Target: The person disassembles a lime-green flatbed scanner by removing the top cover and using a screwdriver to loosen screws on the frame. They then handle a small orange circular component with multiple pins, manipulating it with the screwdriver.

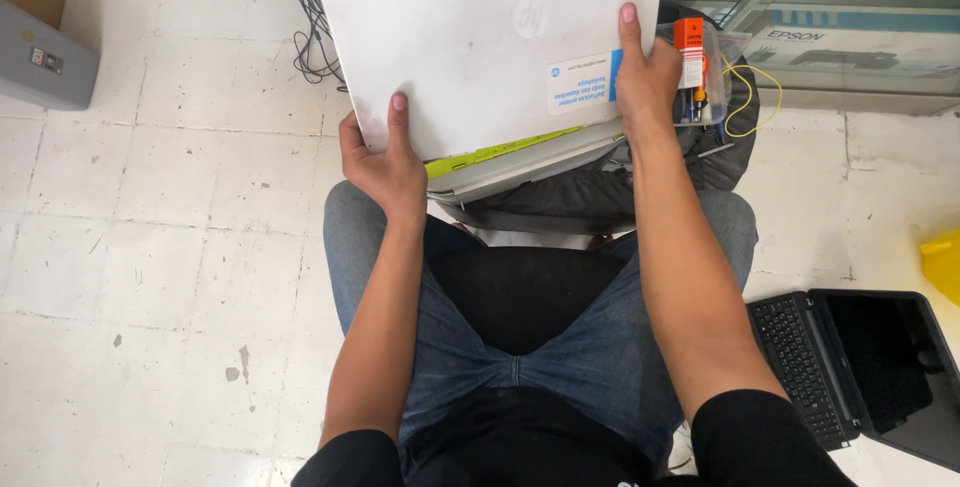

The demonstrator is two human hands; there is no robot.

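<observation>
I sit with a dark bag [560, 202] between my knees. Both hands hold a large white flat box or sleeve [470, 37] with a blue and white sticker at its lower right. My left hand [385, 162] grips its lower left corner, thumb on the front. My right hand [645, 77] clasps its right edge, thumb up along the face. Under the white piece lies a pale laptop-like slab with a yellow-green strip [500, 152], resting on the bag. A clear pouch with an orange item [692, 62] sits just right of my right hand.
An open black laptop [850, 357] lies on the white tiled floor at lower right. A grey box [40, 62] stands at far left, black cables [312, 37] hang by a wooden desk, and a glass cabinet [850, 17] holds a printer box at upper right. A yellow object [943, 262] shows at the right edge.
</observation>
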